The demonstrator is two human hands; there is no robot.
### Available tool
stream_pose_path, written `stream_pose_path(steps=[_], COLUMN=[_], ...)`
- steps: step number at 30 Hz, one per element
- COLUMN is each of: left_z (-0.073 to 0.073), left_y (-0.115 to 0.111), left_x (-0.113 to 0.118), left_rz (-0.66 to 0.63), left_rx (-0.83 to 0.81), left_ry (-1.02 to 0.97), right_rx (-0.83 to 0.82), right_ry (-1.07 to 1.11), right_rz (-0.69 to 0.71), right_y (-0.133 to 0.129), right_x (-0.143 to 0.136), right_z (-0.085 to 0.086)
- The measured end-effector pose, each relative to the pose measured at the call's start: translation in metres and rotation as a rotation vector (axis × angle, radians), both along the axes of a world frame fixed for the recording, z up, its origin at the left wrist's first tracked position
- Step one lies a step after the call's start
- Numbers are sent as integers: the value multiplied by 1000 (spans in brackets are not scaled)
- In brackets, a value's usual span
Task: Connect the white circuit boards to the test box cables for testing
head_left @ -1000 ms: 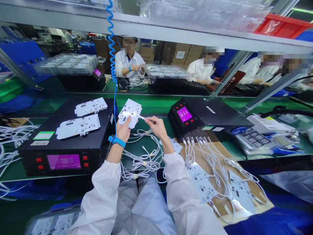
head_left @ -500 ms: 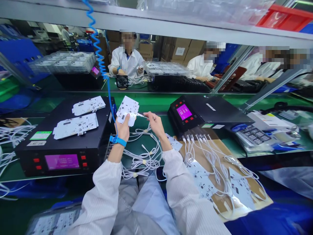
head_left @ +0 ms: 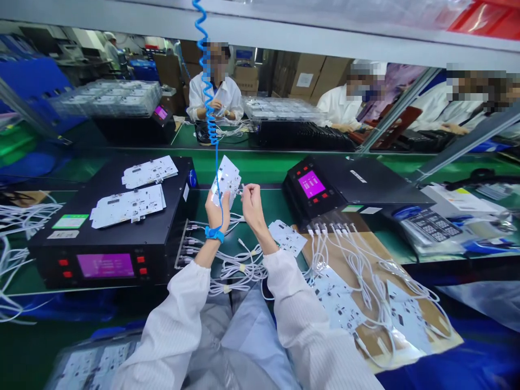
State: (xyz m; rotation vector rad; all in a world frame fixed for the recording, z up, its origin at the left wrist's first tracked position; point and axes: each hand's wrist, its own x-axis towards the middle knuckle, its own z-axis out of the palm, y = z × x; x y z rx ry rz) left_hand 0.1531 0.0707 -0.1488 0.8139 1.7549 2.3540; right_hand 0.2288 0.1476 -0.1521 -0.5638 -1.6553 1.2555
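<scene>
A white circuit board [head_left: 226, 179] is gripped in my left hand [head_left: 217, 211], tilted up above the green bench. Close to the board's right edge, my right hand [head_left: 253, 208] pinches a white cable plug [head_left: 242, 189]; whether the plug sits in the board I cannot tell. My left wrist wears a blue strap [head_left: 214, 234] tied to a coiled blue cord [head_left: 210, 97]. Below my hands lie bundled white cables [head_left: 239, 269]. Another circuit board [head_left: 287, 237] rests on the bench right of my right wrist.
To the left, a black tester [head_left: 106, 238] with a lit screen carries stacked white boards [head_left: 128, 206]. A second black tester [head_left: 349, 187] stands right, its cables running to boards on brown cardboard [head_left: 390, 260]. A shelf [head_left: 284, 38] crosses overhead; co-workers sit opposite.
My left hand has turned the board to a steeper angle. My right hand has curled in nearer to it. The whole view has shifted slightly.
</scene>
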Motion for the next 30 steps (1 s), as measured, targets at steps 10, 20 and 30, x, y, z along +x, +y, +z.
stream_pose_path(steps=[10,20,30], left_z=[-2,0,6], left_y=[0,-2,-6], left_x=[21,22,25], left_rz=[-100,-120,-130], left_rx=[-48,-73,-97], left_ry=[67,93,131], right_rx=[131,205,240], right_ry=[54,13,21], right_rz=[-74,-150,-178], right_y=[-12,-13,-17], right_x=[10,10,12], right_z=[14,16,23])
